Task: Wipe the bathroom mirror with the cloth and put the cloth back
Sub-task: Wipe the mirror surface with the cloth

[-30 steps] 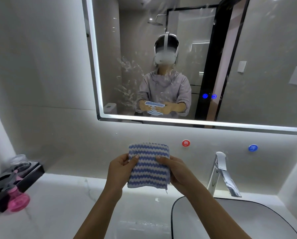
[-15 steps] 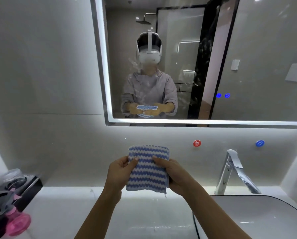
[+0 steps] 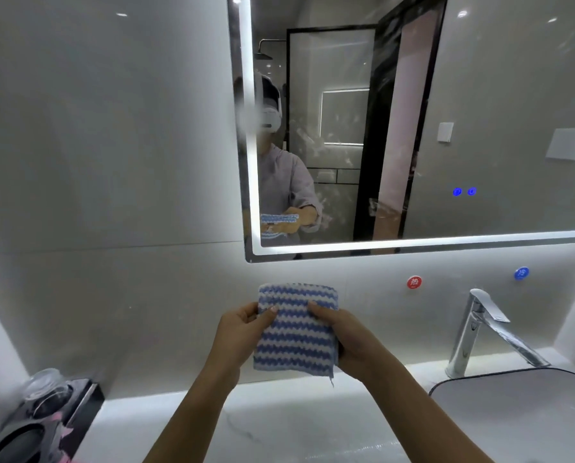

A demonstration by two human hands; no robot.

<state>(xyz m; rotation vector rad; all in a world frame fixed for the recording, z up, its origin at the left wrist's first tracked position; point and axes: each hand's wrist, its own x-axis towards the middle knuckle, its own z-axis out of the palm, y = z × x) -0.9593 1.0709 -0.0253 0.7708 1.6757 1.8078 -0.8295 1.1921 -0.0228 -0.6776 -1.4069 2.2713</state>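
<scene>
The fingers (image 3: 268,311) of both hands are closed on the cloth (image 3: 296,339). Its left edge is pinched by the left hand (image 3: 242,332), thumb on the front, and its right edge is gripped in the same way by the right hand (image 3: 348,342). The cloth — folded, with blue and white zigzag stripes — is held upright in the air above the white counter (image 3: 279,426), touched by nothing but the hands; a loose thread hangs from its lower right corner.

At the near left a black tray (image 3: 90,396) is seen on the counter (its contents are blurred, though something pink shows). To the right a dark-rimmed basin (image 3: 513,406) is set on the counter, and a chrome tap (image 3: 476,325) stands behind it. Farther back, a red round marker (image 3: 414,282) and a blue round marker (image 3: 521,273) are fixed to the wall.

Above them the lit-edged mirror (image 3: 500,95) is mounted, well apart from the cloth — pale smears (image 3: 313,138) are visible on its glass, and two small blue lights (image 3: 457,191) glow on it.
</scene>
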